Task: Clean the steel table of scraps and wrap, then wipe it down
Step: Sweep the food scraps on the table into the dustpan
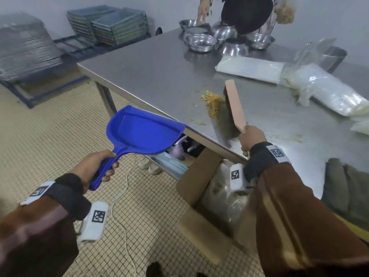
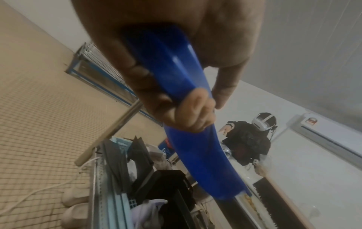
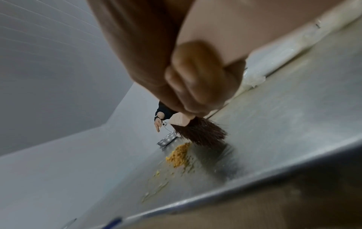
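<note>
Your left hand (image 1: 93, 168) has its grip wrapped fully round the handle of the blue dustpan (image 1: 139, 132); in the left wrist view the fingers (image 2: 195, 114) curl over the handle with the thumb down its far side. The pan is held in the air with one corner of its mouth at the near edge of the table (image 1: 159, 76), just beside a few stray yellow bits. The pan's inside shows nothing in it.

Your right hand (image 1: 251, 138) has its grip curled tight on the wooden handle of the brush (image 1: 232, 104). The dark bristles rest on the table, touching the right side of the scraps (image 1: 213, 102), a small heap of yellow crumbs. Thin smears and specks trail from the heap toward the table edge, and more lie to the right of your hand.

The bristles are blurred in the head view, and your right fingers are hidden behind the back of the hand there. The right wrist view is soft too.

Further right, clear plastic bags (image 1: 319, 86) lie on the table, well apart from the brush. At the far end stand steel bowls (image 1: 201, 43), where another person (image 1: 245, 13), cut off at the top, reaches.
</note>
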Tool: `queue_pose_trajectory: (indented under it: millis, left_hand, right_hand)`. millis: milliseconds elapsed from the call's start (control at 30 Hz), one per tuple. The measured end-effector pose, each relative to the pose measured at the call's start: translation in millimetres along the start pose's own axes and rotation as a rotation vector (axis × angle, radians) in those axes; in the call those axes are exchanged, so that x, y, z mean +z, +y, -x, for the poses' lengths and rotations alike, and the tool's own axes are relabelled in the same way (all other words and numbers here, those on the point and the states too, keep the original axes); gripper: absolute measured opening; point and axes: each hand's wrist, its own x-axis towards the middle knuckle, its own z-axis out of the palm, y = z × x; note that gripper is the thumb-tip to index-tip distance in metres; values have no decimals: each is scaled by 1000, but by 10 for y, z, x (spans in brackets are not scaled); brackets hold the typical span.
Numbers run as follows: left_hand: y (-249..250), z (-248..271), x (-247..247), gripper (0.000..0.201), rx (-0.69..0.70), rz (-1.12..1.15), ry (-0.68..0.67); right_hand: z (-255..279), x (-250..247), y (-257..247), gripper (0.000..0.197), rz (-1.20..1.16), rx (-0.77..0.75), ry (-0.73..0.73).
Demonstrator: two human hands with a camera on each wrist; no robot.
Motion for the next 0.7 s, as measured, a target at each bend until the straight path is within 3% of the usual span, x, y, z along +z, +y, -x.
queue_pose_trajectory:
  millis: [300, 700]
  left_hand:
    - [-62, 113, 244, 25, -172, -226, -33]
    - [-97, -334, 979, 22, -177, -224, -66]
  right_hand:
    - [-395, -365, 87, 34, 240, -36, 11]
    - [-804, -556, 131, 36, 420, -88, -130]
